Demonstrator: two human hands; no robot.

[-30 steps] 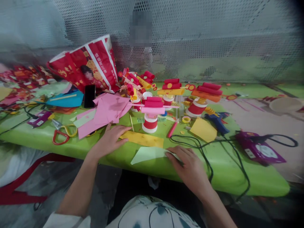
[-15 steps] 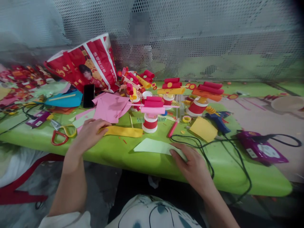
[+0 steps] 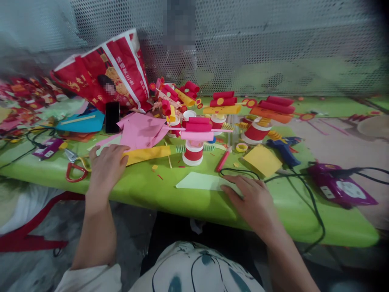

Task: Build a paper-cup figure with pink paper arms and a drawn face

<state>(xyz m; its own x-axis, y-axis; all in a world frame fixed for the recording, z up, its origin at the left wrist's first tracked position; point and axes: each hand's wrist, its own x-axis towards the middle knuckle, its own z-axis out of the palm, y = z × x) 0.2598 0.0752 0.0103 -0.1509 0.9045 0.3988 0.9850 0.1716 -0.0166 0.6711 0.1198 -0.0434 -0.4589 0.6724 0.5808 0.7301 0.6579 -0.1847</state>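
My left hand (image 3: 107, 168) is palm down at the left, with its thumb and fingers closed on the near end of a yellow paper strip (image 3: 148, 154). The strip stretches rightward toward a paper figure (image 3: 193, 154) on a red-and-white spool-shaped base, with green coiled arms and pink and red rolls on top. Close beside the left hand lie scissors (image 3: 75, 172), partly covered by it. My right hand (image 3: 253, 202) pinches the right end of a light green paper piece (image 3: 199, 181) lying near the table's front edge; its fingers hide that end.
Behind are more paper figures (image 3: 257, 132), pink sheets (image 3: 142, 129), a phone (image 3: 112, 117) and a red bag (image 3: 103, 77). Rightward lie a red pen (image 3: 223, 160), yellow paper (image 3: 263, 160), a blue glue gun (image 3: 284, 152) and a purple power box (image 3: 343, 184) with black cables.
My left hand has shifted left and now partly covers the scissors; the yellow strip has moved left with it. My right hand stays at the green paper. The view has shifted slightly.
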